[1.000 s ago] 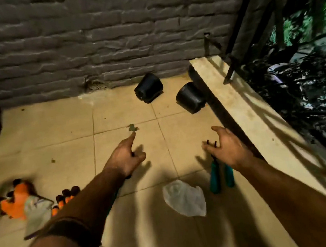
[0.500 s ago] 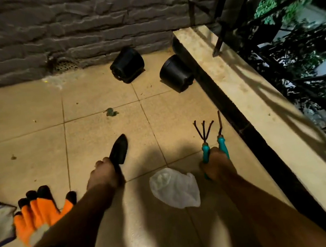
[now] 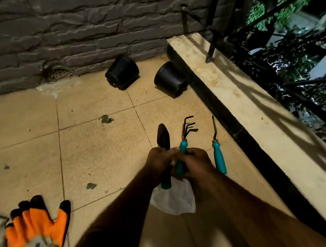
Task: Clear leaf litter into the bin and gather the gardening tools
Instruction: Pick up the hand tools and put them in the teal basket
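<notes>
Left hand [image 3: 160, 160] grips your trowel [image 3: 163, 138], right hand [image 3: 198, 161] the rake [image 3: 183, 151]; weeder [image 3: 218, 155] lies just right of it on floor, handle near you, right hand closer.

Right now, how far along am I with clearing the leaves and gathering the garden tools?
Done: nothing looks finished; no bin is in view. In hand: your left hand grips the trowel and your right hand grips the hand rake. Left: the teal-handled weeder lies on the tiles beside your right hand, leaf scraps remain, and the orange gloves are on the floor.
</notes>
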A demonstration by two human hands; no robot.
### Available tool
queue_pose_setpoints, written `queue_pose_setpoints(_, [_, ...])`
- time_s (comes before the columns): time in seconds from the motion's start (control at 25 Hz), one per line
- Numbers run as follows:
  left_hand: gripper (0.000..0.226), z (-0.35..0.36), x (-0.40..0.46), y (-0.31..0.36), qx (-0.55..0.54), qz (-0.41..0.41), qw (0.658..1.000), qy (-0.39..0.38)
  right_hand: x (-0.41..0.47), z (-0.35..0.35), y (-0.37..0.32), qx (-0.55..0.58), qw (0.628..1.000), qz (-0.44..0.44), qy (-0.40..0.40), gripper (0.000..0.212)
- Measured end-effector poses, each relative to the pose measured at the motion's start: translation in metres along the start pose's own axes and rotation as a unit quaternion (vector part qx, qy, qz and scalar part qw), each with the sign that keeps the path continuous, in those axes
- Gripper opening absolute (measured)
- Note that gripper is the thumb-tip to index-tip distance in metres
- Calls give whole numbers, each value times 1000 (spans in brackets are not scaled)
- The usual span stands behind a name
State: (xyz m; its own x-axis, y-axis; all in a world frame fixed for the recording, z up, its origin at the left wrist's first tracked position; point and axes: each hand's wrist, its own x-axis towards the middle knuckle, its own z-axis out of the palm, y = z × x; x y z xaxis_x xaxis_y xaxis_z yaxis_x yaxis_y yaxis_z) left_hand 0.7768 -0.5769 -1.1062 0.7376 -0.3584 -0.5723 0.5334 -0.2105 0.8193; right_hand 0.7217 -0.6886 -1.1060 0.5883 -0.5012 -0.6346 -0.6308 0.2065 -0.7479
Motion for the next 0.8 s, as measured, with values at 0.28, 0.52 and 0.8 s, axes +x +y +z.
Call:
queue_pose_setpoints(0.28, [13, -1, -13, 13, -83, -18, 995, -58, -23, 4, -3, 15, 993, -93, -69, 27])
queue_pose_setpoints(0.52, [24, -9, -13, 9, -42, 24, 998, 33, -26, -24, -16, -79, 991, -98, -50, 12])
queue_pose_setpoints(0.8, [29, -12, -18, 5, 6, 66, 998, 8, 10, -75, 14, -428, 893, -32, 139, 60])
